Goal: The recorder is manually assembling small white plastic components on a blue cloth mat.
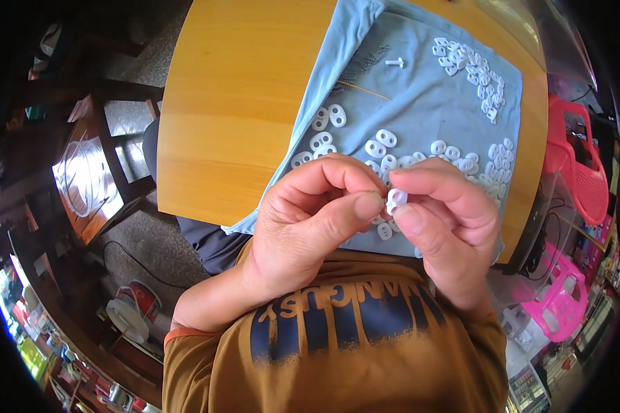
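Between the thumb and forefinger of my right hand (455,210) is a small white plastic piece (396,199) with a rounded top and holes. My left hand (310,213) meets it from the left, thumb and forefinger pinched together right beside the piece. Whatever those left fingertips hold is too small to make out. Under and beyond both hands, several white oval two-holed pieces (337,115) lie on a light blue cloth (427,89). Some of them are partly hidden by my fingers.
The cloth covers the right part of a yellow wooden table (234,103). Toward its far side lie small dark springs (365,65), a thin stick (365,90), a white T-shaped part (395,62) and a white pile (470,65). Pink plastic chairs (561,303) stand at the right.
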A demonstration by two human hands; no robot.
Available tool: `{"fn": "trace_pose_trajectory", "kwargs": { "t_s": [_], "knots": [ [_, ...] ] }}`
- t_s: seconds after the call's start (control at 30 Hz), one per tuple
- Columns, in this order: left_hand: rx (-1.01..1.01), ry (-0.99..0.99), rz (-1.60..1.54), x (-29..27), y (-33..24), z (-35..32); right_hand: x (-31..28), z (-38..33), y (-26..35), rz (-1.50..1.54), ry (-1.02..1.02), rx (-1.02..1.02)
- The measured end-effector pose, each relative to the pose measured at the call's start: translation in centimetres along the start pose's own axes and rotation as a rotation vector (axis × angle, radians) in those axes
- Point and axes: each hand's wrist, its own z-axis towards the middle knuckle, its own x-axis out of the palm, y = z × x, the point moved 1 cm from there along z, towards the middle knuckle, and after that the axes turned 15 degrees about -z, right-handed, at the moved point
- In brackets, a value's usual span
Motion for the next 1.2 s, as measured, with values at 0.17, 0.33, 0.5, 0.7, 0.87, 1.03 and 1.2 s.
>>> {"fn": "trace_pose_trajectory", "kwargs": {
  "t_s": [0.17,0.33,0.5,0.7,0.87,1.03,1.2],
  "knots": [
    [-0.011,-0.020,-0.034,0.1,0.0,0.1,-0.1,0.0,-0.3,-0.070,-0.023,-0.012],
    [-0.066,-0.087,-0.109,0.1,0.3,0.1,-0.2,-0.1,-0.3,-0.087,-0.052,0.011],
    [-0.073,-0.104,-0.121,0.1,0.5,0.2,-0.3,-0.1,-0.5,-0.132,-0.060,0.006],
    [-0.075,-0.110,-0.100,0.0,0.6,0.2,-0.4,0.1,-0.5,-0.291,-0.052,-0.053],
    [-0.066,-0.089,-0.108,-0.2,0.8,0.3,-0.1,0.2,-0.9,-0.340,-0.111,-0.172],
    [0.034,-0.054,-0.024,-0.4,0.9,0.2,0.1,0.6,-0.5,-0.611,-0.154,-0.344],
    [0.040,-0.059,-0.020,-0.4,1.0,0.2,0.3,0.5,-0.6,-0.637,-0.166,-0.370]
  ]
}}
